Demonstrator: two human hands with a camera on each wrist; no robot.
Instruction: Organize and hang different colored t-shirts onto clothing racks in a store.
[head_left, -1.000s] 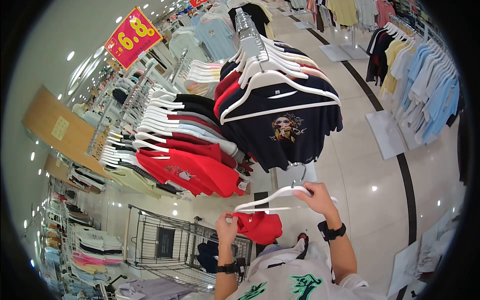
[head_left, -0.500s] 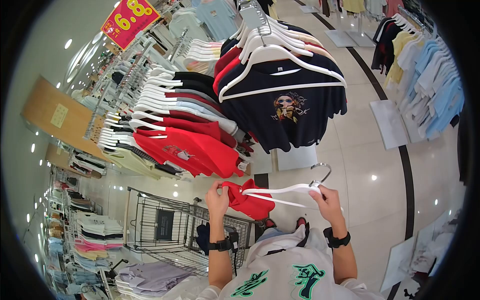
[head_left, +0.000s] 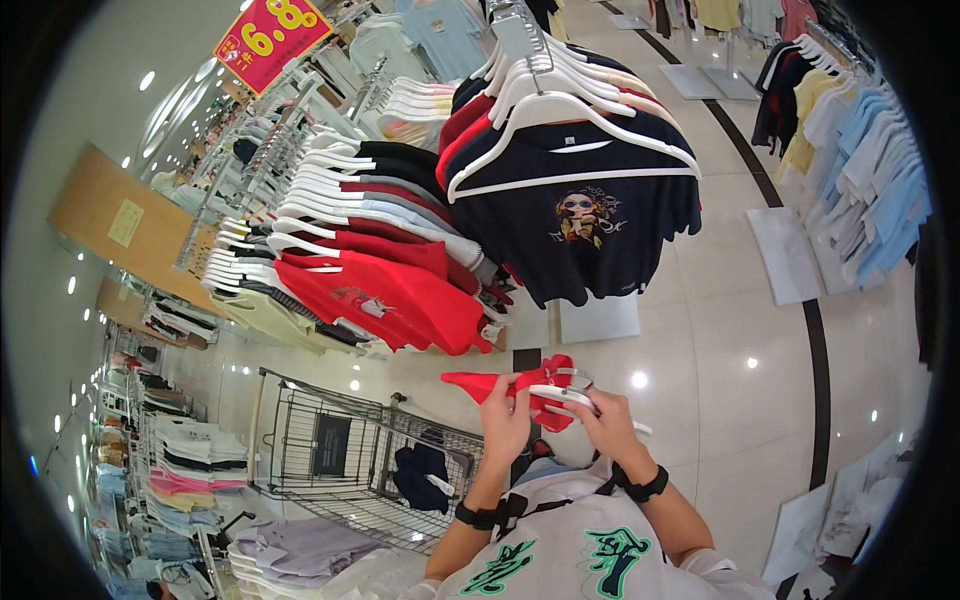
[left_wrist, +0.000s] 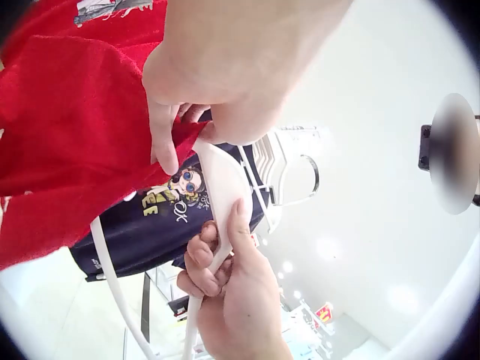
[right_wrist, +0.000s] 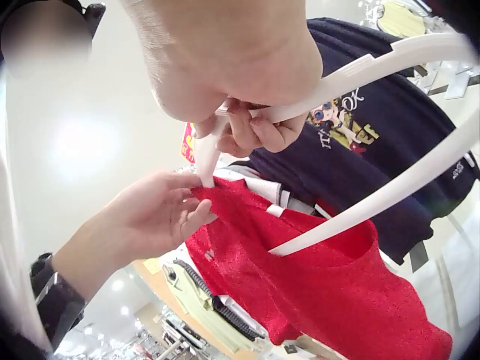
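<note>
1. The red T-shirt (head_left: pixel 487 383) is bright, plain and bunched up, held before the person's chest, with a white hanger (head_left: pixel 562 394) pushed into it.
2. The left hand (head_left: pixel 505 420) fingers pinch the shirt's edge; the right hand (head_left: pixel 607 425) fingers curl round the hanger.
3. The wire trolley (head_left: pixel 300 460) holds a dark garment (head_left: pixel 420 478).

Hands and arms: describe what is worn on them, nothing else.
Both forearms are bare. The left hand has a black strap at its wrist, the right hand a black band. The shirt is white with green print.
</note>
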